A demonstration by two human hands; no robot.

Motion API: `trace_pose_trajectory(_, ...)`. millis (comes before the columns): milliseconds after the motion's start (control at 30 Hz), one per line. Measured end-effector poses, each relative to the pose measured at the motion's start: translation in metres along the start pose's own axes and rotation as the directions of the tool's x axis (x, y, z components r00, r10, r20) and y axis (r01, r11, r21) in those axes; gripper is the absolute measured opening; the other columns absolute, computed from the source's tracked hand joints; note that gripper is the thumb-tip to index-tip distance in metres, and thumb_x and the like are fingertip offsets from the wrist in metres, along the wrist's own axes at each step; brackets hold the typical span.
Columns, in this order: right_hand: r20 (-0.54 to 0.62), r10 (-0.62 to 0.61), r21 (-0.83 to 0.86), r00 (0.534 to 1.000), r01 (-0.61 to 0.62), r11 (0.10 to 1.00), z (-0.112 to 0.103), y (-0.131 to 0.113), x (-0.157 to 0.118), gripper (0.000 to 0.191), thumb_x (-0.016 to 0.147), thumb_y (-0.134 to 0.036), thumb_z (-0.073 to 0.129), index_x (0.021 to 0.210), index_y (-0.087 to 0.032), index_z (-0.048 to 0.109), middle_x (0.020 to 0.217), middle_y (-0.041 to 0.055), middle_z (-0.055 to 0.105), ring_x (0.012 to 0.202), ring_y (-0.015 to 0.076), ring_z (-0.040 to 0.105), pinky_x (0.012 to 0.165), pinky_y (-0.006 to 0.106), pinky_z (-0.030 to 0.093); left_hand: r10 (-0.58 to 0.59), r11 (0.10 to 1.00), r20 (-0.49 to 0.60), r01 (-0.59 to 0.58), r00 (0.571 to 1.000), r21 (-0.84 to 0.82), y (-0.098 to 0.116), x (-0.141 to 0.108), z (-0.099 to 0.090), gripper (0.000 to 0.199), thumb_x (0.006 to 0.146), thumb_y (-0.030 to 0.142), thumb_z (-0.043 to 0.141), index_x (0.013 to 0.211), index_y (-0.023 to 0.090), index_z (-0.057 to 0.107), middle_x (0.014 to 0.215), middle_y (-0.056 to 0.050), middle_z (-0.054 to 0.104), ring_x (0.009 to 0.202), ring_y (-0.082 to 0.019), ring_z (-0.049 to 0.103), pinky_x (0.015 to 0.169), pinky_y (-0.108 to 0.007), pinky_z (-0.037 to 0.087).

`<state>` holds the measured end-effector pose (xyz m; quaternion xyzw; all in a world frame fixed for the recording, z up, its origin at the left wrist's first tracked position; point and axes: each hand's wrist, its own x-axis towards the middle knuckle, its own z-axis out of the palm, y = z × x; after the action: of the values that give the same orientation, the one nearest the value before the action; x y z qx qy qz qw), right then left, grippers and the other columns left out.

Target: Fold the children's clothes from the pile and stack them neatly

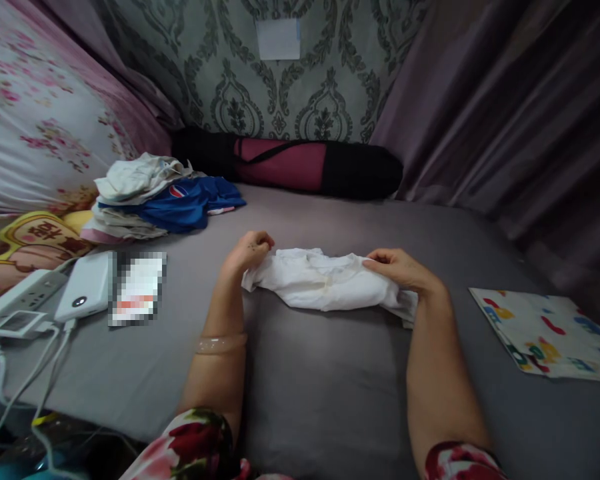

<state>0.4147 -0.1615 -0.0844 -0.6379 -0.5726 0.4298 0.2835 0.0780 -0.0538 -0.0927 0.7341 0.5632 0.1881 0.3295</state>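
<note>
A white garment [330, 285], probably a shirt, lies bunched into a wide strip on the grey sheet in front of me. My left hand [250, 252] is closed at its left end, fingers curled over the cloth. At the upper right part of the cloth, my right hand [397, 267] pinches the fabric between thumb and fingers. A loose end of the garment sticks out below the right wrist. Part of the fingertips of both hands is hidden.
Folded clothes with a blue garment [185, 203] are stacked at the back left. A black and maroon bag [283, 163] lies along the wall. On the left are a power strip [23, 300], a white power bank [87, 287] and cables. A patterned cloth [555, 333] lies right.
</note>
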Motion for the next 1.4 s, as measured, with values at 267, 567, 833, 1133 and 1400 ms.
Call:
trace_pose_trajectory(267, 0.040, -0.013, 0.011, 0.999, 0.013, 1.000, -0.004, -0.005, -0.005, 0.042, 0.073, -0.058, 0.068, 0.086, -0.018, 0.069, 0.081, 0.0026, 0.067, 0.070, 0.0146, 0.057, 0.061, 0.026, 0.042, 0.162, 0.980, 0.258, -0.185, 0.952, 0.068, 0.030, -0.007, 0.017, 0.033, 0.081, 0.036, 0.051, 0.097, 0.016, 0.070, 0.088, -0.006, 0.071, 0.077, -0.018, 0.062, 0.065, -0.025, 0.045)
trace_pose_trajectory(567, 0.036, -0.084, -0.013, 0.996, 0.084, 0.996, -0.006, -0.019, -0.020, 0.043, 0.072, -0.058, 0.068, 0.085, -0.018, 0.068, 0.080, 0.0028, 0.066, 0.071, 0.0146, 0.057, 0.063, 0.026, 0.042, 0.133, 0.991, 0.339, -0.129, 0.931, -0.034, 0.016, -0.002, 0.024, 0.039, 0.077, 0.045, 0.058, 0.103, 0.017, 0.070, 0.092, -0.004, 0.070, 0.075, -0.016, 0.060, 0.061, -0.023, 0.043)
trace_pose_trajectory(833, 0.074, -0.077, -0.110, 0.994, 0.085, 0.990, -0.014, -0.026, -0.040, 0.038, 0.068, -0.051, 0.070, 0.085, -0.017, 0.070, 0.082, 0.0040, 0.070, 0.074, 0.0162, 0.059, 0.068, 0.028, 0.046, 0.170, 0.977, 0.284, -0.124, 0.944, -0.175, 0.030, -0.011, -0.006, 0.026, 0.072, 0.040, 0.066, 0.081, 0.016, 0.069, 0.069, 0.000, 0.062, 0.063, -0.013, 0.053, 0.057, -0.024, 0.040)
trace_pose_trajectory(1133, -0.256, -0.425, -0.425, 0.868, 0.293, 0.856, -0.042, -0.087, -0.058, 0.030, 0.078, -0.050, 0.062, 0.084, -0.022, 0.070, 0.081, 0.0032, 0.069, 0.078, 0.0207, 0.062, 0.071, 0.033, 0.047, 0.451, 0.882, -0.166, -0.467, 0.877, -0.067, 0.095, -0.035, -0.068, 0.016, 0.077, 0.034, 0.065, 0.078, 0.018, 0.067, 0.072, -0.001, 0.065, 0.072, -0.015, 0.057, 0.072, -0.028, 0.044)
trace_pose_trajectory(1400, -0.503, -0.780, -0.787, 0.372, 0.176, 0.591, -0.037, -0.143, -0.055, 0.030, 0.098, -0.038, 0.042, 0.094, -0.023, 0.068, 0.094, 0.0061, 0.068, 0.096, 0.0245, 0.061, 0.090, 0.041, 0.043, 0.631, 0.763, -0.643, -0.497, 0.434, 0.414, 0.157, -0.055, -0.087, 0.020, 0.091, 0.036, 0.055, 0.090, 0.021, 0.069, 0.088, -0.002, 0.070, 0.099, -0.021, 0.058, 0.098, -0.037, 0.034)
